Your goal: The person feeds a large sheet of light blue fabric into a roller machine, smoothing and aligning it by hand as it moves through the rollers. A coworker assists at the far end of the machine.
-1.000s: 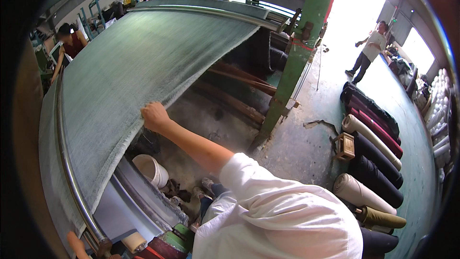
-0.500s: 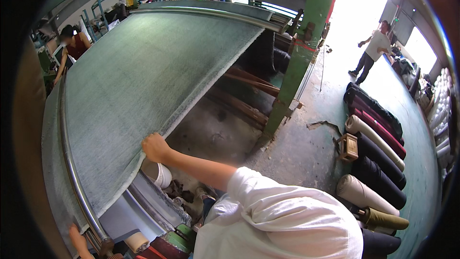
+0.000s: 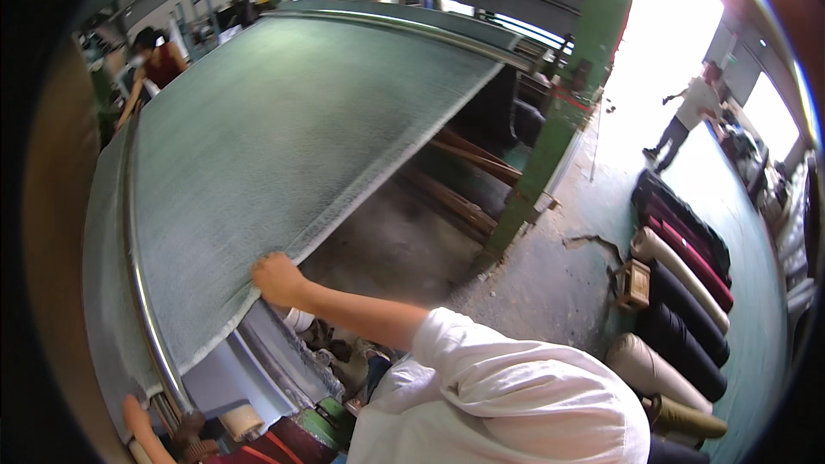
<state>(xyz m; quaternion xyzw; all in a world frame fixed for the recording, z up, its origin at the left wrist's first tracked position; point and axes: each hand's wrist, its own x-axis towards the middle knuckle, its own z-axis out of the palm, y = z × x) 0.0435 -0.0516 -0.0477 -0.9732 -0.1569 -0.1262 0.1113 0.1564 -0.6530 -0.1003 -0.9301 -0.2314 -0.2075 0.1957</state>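
Note:
A wide sheet of grey-green fabric (image 3: 258,137) is stretched over a machine, from a far metal bar to a shiny roller (image 3: 142,275) on the left. My right hand (image 3: 277,279) is closed round the fabric's near edge, its knuckles up, and a small fold shows beside it. Down at the lower left, my left hand (image 3: 136,417) is at the fabric's corner beyond the roller. Its fingers are curled on the edge and partly hidden.
Several fabric rolls (image 3: 679,301) lie on the floor at right, beside a small wooden stool (image 3: 634,283). A green post (image 3: 559,129) rises past the fabric's far right corner. One person (image 3: 161,60) is at the sheet's far left; another (image 3: 692,107) stands at the far right.
The whole view has shifted, so the machine and rolls sit further right and lower. My right hand keeps its grip on the edge, and the white bucket below it is now mostly covered.

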